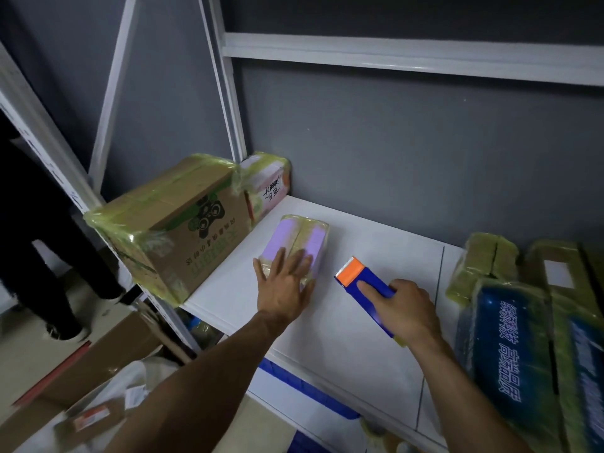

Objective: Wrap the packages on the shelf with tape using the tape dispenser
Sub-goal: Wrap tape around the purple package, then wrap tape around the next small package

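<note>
A small purple package (302,238) with a band of yellowish tape along its middle lies on the white shelf (369,322). My left hand (285,287) rests flat on its near end, fingers spread. To the right, my right hand (403,310) grips a blue tape dispenser (367,282) with an orange front and a toothed edge, index finger laid along its top. The dispenser sits just above the shelf, a little to the right of the package and apart from it.
A taped cardboard box (170,223) and a pink taped package (266,188) stand at the shelf's left end. Taped packages, one blue (510,338), crowd the right end. Boxes and a person's legs (42,256) are on the floor to the left.
</note>
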### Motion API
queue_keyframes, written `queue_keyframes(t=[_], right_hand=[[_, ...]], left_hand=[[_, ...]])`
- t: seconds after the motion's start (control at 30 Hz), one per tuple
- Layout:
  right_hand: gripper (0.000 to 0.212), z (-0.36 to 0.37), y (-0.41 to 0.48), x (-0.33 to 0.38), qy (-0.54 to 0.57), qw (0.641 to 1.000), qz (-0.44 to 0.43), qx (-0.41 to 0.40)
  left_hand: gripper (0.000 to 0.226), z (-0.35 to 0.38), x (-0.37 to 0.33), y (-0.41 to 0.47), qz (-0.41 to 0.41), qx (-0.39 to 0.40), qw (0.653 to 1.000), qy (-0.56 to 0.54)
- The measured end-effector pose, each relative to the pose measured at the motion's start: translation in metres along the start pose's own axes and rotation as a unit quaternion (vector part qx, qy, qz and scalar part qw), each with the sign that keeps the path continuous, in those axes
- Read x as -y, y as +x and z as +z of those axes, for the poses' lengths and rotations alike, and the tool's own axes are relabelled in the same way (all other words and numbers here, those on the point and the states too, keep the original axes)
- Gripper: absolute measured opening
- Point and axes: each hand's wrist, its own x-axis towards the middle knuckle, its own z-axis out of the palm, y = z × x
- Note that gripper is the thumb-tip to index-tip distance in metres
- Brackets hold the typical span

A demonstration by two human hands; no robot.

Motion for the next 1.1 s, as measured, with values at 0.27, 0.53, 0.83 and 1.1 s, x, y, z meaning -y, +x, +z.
queue_keyframes(t=[0.27, 0.53, 0.83, 1.1], right_hand=[[0.059, 0.005, 0.030, 0.012, 0.088, 0.996, 0.027, -0.008], [0.060, 0.012, 0.088, 0.039, 0.120, 0.991, 0.052, 0.009], [0.060, 0.020, 0.135, 0.059, 0.155, 0.984, 0.092, 0.002], [0.060, -0.023, 0.109, 0.032, 0.189, 0.971, 0.134, -0.064]], left_hand=[[0.062, 0.005, 0.011, 0.043, -0.008, -0.001, 1.000, -0.018], [0.058, 0.015, 0.046, 0.134, 0.017, 0.010, 0.999, -0.030], [0.058, 0.030, 0.079, 0.214, 0.007, -0.003, 0.998, -0.069], [0.058, 0.028, 0.028, 0.216, 0.133, -0.123, 0.971, -0.159]])
